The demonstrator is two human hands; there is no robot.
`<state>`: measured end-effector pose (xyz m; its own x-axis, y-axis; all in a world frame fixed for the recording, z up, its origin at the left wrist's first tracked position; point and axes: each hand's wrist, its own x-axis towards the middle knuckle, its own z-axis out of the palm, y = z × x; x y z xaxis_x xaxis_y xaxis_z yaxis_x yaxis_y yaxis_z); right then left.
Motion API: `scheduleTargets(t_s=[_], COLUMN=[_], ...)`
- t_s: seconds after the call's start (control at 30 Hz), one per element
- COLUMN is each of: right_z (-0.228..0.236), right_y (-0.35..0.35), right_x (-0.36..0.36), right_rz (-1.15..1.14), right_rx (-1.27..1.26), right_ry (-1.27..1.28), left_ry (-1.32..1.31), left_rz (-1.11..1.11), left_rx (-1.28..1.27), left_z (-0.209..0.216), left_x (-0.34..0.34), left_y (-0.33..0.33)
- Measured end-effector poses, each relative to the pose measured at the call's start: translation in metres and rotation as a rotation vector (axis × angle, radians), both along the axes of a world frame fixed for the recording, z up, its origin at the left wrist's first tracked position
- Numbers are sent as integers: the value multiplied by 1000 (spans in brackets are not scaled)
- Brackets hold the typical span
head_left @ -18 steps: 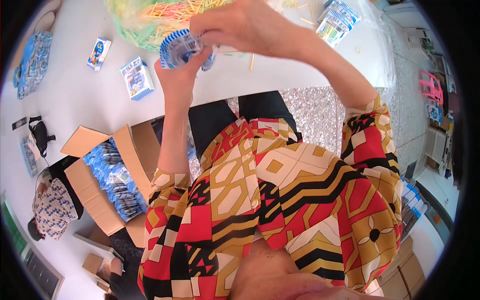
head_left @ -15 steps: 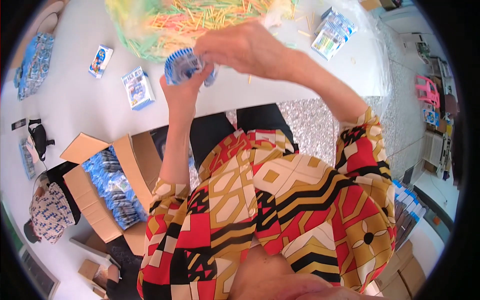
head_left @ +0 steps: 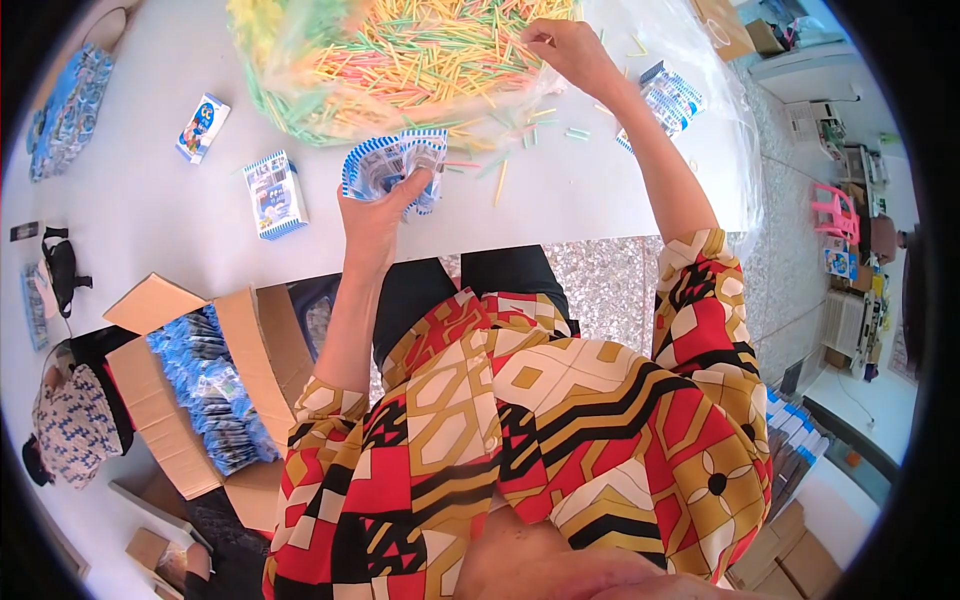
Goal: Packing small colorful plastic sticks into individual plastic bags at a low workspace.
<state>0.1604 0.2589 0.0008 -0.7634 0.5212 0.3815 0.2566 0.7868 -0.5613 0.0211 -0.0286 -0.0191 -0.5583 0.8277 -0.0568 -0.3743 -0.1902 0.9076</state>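
Note:
In my left hand are thin plastic pouches with blue-and-white striped edges. My thumb presses on their front, and the mouth of one gapes upward. Beyond the pouches, a big clear plastic bag lies spread, heaped with thin yellow, pink and green sticks. My right hand is over the right side of the heap, its fingers curled together; what is between the fingertips, if anything, cannot be made out. A few loose sticks lie on the white table near the pouches.
Left of my hands lie a filled blue-and-white packet and a small box. Another packet is beside my right forearm. An open carton holds many blue packets. A blue bundle sits far left; another person is lower left.
My right hand has left the pouches and moved right and away to the stick heap. My left hand still holds the pouches, now a little nearer me and fanned wider.

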Motion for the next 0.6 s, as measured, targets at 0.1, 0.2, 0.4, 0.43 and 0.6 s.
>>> scheduleTargets(t_s=[0.1,0.2,0.4,0.43,0.6], right_z=[-2,-6,-10,-10,-10], right_y=[10,11,16,14,8], right_x=[2,3,20,21,19], right_rz=[-67,-99,-94,-92,-103], right_rx=[141,269,364,351,362], right_ry=[-325,-461,-649,-662,-694], left_ry=[-15,-31,-32,-32,-28], left_rz=[-5,-7,-15,-15,-33], left_rx=[-3,-10,-12,-14,-26], left_z=[-2,-1,-3,-3,-2], left_x=[0,-1,2,2,4], left_y=[-1,-2,-1,-2,-1])
